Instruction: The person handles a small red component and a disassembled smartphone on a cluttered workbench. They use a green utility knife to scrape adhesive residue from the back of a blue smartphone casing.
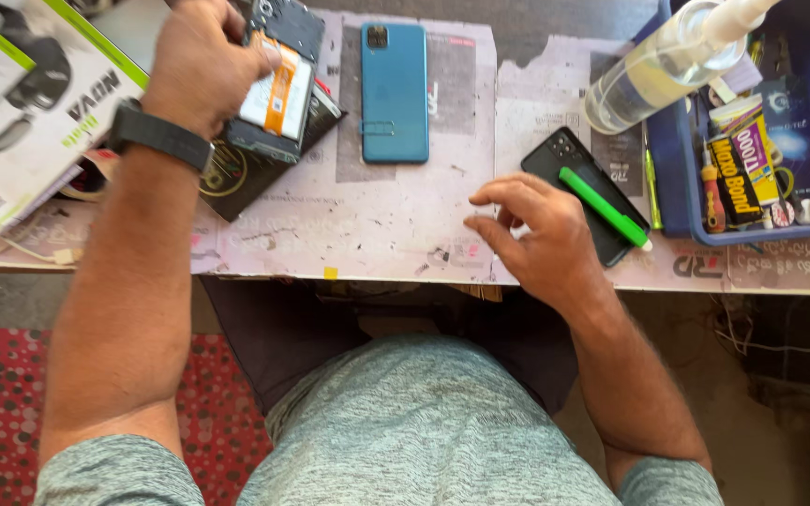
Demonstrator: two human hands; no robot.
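We see the left hand (203, 61) at the far left of the worktable (377, 225), fingers closed around an opened phone (278, 89) with its back off, battery with an orange strip showing. A black watch (161, 136) sits on that wrist. The opened phone is held tilted above a dark booklet (246, 178) lying on the table.

Right hand (536, 230) rests near the table's near edge, right of centre. Fingers are curled, thumb and forefinger tips close together; whether they pinch something tiny we cannot tell. Nothing visible is held in it.

Just right of that hand lies a black phone (578, 178), camera side up, tilted. A green tool (604, 208) lies across it, touching it.

Blue phone back cover (395, 92) lies flat at the far centre, between the two hands, apart from both.

Far right: a blue bin (682, 201) packed with small tools and glue packets. A clear spray bottle (658, 66) leans out of it toward the left.

Far left: white-and-green headphone boxes (21, 103) overlap the table edge.

Below the table: red dotted mat (2, 403) on the floor at left, grey shirt in the near centre.
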